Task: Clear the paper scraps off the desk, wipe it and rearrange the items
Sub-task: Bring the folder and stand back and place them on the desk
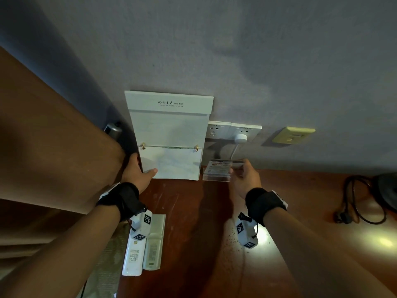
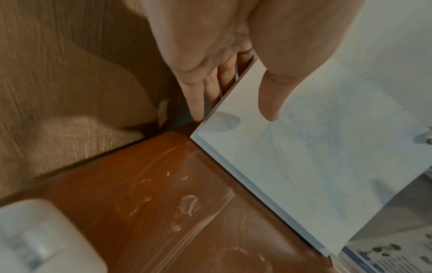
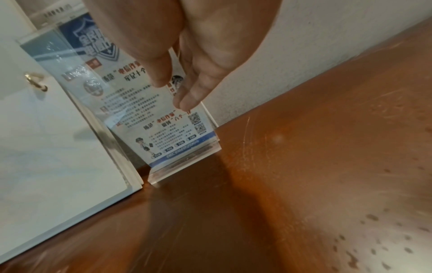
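Note:
A tall white flip-page stand (image 1: 169, 134) leans upright against the wall at the back of the red-brown desk (image 1: 193, 211). My left hand (image 1: 145, 168) grips its lower left edge, thumb on the front sheet and fingers behind. The left wrist view shows that stand (image 2: 315, 157) with the thumb (image 2: 271, 96) pressed on it. Right beside it stands a clear acrylic sign holder (image 1: 217, 172) with a printed leaflet. My right hand (image 1: 237, 167) pinches its upper right edge. In the right wrist view the holder (image 3: 163, 125) has its base on the desk (image 3: 304, 184).
Two white remotes (image 1: 141, 248) lie side by side near the desk's front left. Wall sockets with a white plug (image 1: 239, 136) sit behind the holder. A coiled black cable (image 1: 361, 203) lies at the right. Brown curtain fabric (image 1: 53, 136) hangs on the left. Small specks (image 3: 374, 230) dot the desk.

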